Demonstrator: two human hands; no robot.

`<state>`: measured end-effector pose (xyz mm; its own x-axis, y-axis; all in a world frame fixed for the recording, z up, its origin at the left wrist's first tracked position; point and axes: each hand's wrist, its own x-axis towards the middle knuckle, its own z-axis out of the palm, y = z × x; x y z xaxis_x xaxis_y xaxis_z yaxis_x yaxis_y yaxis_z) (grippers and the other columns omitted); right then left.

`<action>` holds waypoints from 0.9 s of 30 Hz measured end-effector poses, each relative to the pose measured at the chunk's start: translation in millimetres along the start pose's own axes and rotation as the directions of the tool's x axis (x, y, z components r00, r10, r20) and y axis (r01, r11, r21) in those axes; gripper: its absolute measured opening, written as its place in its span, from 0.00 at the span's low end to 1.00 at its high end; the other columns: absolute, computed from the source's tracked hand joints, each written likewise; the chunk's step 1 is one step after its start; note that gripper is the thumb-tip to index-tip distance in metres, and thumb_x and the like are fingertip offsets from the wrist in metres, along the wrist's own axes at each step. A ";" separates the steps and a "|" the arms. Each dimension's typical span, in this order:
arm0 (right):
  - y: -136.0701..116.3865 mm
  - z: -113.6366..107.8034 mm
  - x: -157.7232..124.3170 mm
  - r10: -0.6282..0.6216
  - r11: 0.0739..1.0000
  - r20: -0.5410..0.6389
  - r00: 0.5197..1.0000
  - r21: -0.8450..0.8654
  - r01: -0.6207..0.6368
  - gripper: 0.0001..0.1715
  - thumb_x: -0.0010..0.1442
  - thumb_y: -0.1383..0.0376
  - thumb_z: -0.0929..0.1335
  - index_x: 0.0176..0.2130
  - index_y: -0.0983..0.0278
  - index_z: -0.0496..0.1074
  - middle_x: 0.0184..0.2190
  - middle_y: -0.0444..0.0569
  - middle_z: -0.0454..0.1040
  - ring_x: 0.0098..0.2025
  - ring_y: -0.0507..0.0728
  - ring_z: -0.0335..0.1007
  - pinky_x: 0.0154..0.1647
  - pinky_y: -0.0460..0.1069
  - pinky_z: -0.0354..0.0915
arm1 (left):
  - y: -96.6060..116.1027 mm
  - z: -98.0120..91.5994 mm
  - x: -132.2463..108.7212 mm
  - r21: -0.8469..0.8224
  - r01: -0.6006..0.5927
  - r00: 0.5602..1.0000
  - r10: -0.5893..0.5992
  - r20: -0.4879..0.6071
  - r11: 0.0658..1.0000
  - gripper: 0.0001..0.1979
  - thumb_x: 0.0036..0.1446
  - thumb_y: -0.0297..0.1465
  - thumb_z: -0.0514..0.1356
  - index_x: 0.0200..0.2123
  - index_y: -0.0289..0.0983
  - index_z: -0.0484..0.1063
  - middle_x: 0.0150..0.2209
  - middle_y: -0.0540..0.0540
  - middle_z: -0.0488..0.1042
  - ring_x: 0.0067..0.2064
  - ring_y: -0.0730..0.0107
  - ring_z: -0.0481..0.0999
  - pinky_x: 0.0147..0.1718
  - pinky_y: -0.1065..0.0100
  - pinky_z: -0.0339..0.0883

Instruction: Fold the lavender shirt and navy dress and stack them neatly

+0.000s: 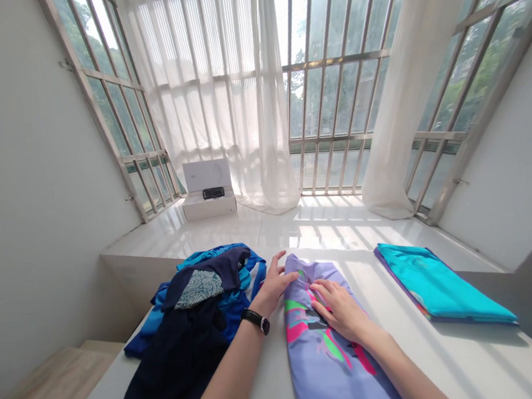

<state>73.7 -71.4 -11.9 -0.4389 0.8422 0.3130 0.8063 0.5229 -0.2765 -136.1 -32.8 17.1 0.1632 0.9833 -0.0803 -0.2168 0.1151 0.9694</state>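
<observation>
head view: left hand (275, 284) spread, fingertips at edge of lilac printed garment (313, 370), no clear grip; right hand (340, 310) open, flat on it. garment lies lengthwise on white tabletop (432, 359). folded teal garment (444, 286) lies right; unfolded heap of blue and navy clothes (197, 319) left. open white box (207, 192) beyond.

Lilac garment (324, 382), pink and green print. Folded lengthwise, lying flat on the white bench (455, 357).

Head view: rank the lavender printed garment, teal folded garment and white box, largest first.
1. Lavender printed garment
2. Teal folded garment
3. White box

Nearness makes this unsure: lavender is closest to the camera, the box farthest.
</observation>
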 end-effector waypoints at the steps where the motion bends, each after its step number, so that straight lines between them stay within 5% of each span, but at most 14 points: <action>1: 0.0 0.0 -0.3 -0.003 1.000 -0.001 1.000 0.001 0.003 0.19 0.71 0.57 0.63 0.57 0.58 0.71 0.58 0.54 0.73 0.58 0.64 0.70 0.59 0.60 0.68 | 3.2 0.4 -2.0 -0.060 0.038 0.999 -0.038 0.013 0.997 0.48 0.47 0.35 0.74 0.67 0.43 0.55 0.44 0.44 0.77 0.40 0.63 0.80 0.39 0.65 0.73; 4: -0.3 0.9 -0.8 -0.008 1.000 -0.008 1.000 -0.009 0.008 0.19 0.71 0.57 0.63 0.57 0.59 0.72 0.58 0.55 0.73 0.58 0.64 0.70 0.58 0.61 0.68 | 7.3 2.8 -4.3 -0.120 0.109 0.993 -0.103 0.057 0.987 0.36 0.49 0.37 0.73 0.59 0.36 0.67 0.43 0.41 0.79 0.43 0.57 0.81 0.40 0.64 0.74; 8: -0.3 1.4 -0.6 -0.016 1.000 -0.013 1.000 -0.013 0.016 0.19 0.70 0.58 0.64 0.56 0.59 0.72 0.57 0.55 0.73 0.58 0.64 0.70 0.58 0.61 0.68 | 0.3 9.1 0.1 -0.063 0.045 0.999 -0.045 -0.002 0.997 0.17 0.55 0.36 0.68 0.44 0.33 0.74 0.43 0.39 0.80 0.44 0.57 0.80 0.41 0.64 0.74; 18: 1.5 3.0 -2.3 -0.032 0.999 -0.017 0.999 0.035 0.033 0.19 0.70 0.58 0.64 0.57 0.61 0.71 0.57 0.57 0.72 0.58 0.65 0.70 0.59 0.62 0.69 | -12.9 5.7 11.2 -0.118 -0.079 0.990 0.064 -0.125 0.990 0.15 0.43 0.24 0.65 0.36 0.37 0.69 0.32 0.49 0.78 0.36 0.66 0.79 0.37 0.69 0.72; 22: 13.2 6.5 -0.4 -0.030 0.993 -0.166 0.986 0.108 0.048 0.19 0.69 0.59 0.63 0.57 0.60 0.69 0.55 0.57 0.73 0.55 0.64 0.73 0.57 0.61 0.71 | -0.6 8.2 2.3 -0.152 -0.135 0.988 0.145 0.058 0.979 0.15 0.41 0.23 0.65 0.35 0.38 0.70 0.40 0.44 0.82 0.45 0.60 0.81 0.43 0.67 0.72; 27: 28.5 -4.8 2.9 -0.010 1.000 -0.457 0.890 -0.007 0.008 0.33 0.63 0.62 0.68 0.65 0.63 0.60 0.61 0.64 0.66 0.63 0.71 0.63 0.61 0.67 0.64 | 11.6 12.9 -11.3 0.064 -0.254 0.904 0.213 0.370 0.965 0.09 0.43 0.21 0.61 0.31 0.36 0.73 0.42 0.42 0.83 0.48 0.57 0.82 0.48 0.63 0.71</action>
<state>97.3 -54.7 -14.6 -0.2175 0.6842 0.6961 0.8058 0.5283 -0.2675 -128.0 -44.4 32.2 0.4572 0.8617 0.2200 -0.1892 -0.1475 0.9708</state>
